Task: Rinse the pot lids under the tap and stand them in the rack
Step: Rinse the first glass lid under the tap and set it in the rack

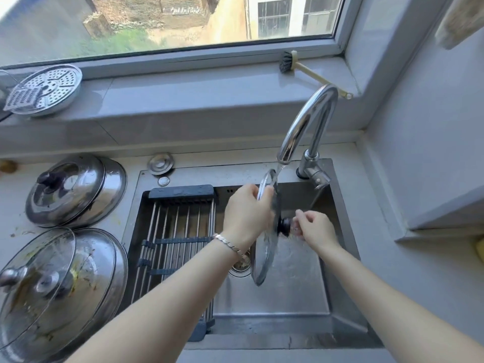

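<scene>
One view on record, the head camera, looking down at the sink (288, 297). The glass lid (265, 258) is held on edge over the basin, its upper rim just beneath the spout of the tap (309, 119). Water (279, 169) is running and strikes that rim. The left grip (246, 213), a bare hand with a bracelet (230, 244) at the wrist, is closed round the upper rim, fingers curled over the edge. The right grip (314, 229) is closed on the black knob (285, 226) at the lid's centre, pinching it with the fingertips. The rack (178, 231) spans the left part of the sink, just beside the held lid. On the worktop (13, 218) to the left lie two groups of lids: steel lids (73, 189) farther off and, nearer, soiled lids (60, 279) with food residue showing. Assessment: rinsing of one lid is in hand, none is racked yet, and several on the worktop await their turn. Risks noted: wet glass and a wet knob held only by fingertips may slip. A drop onto the steel basin, or a knock against the spout so close to the rim, could chip or crack the glass. With the lid edge-on, the stream wets little of either face, so residue may be left unless the lid is tilted or turned. Water glancing off the rim may spray onto the worktop. On transfer, the lid could topple if not seated between the bars.
</scene>
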`<state>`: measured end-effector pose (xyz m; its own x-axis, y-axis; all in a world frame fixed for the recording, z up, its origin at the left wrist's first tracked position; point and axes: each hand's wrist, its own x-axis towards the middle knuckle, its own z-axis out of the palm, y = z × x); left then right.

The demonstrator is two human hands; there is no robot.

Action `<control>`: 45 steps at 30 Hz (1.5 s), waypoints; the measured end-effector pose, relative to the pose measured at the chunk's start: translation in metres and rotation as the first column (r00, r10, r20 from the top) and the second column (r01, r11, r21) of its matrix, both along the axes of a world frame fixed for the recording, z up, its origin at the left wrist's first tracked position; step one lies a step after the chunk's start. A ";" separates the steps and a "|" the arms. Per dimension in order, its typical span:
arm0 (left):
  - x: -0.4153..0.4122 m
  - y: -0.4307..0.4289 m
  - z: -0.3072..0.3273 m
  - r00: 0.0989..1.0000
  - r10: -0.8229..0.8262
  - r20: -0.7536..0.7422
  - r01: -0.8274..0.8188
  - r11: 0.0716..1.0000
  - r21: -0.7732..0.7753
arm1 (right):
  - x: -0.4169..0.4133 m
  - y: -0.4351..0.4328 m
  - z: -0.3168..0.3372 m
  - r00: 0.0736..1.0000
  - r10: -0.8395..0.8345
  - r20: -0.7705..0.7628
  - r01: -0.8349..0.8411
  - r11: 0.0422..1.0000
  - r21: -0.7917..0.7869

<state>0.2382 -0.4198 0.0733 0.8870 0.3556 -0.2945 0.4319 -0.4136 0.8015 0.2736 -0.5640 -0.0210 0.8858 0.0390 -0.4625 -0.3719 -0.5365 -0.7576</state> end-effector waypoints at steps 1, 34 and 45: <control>0.003 -0.004 -0.001 0.998 -0.052 -0.028 0.053 0.998 0.022 | 0.004 -0.007 0.000 0.998 -0.021 0.061 0.024 0.999 -0.048; -0.102 0.071 0.028 0.948 -0.315 -0.037 0.317 0.937 0.143 | -0.064 0.048 0.042 0.987 0.145 -0.065 -0.134 0.979 0.154; -0.153 0.135 -0.041 0.941 0.044 -0.337 -0.143 0.950 -0.276 | -0.089 0.057 0.018 0.970 0.175 -0.169 -0.174 0.984 0.024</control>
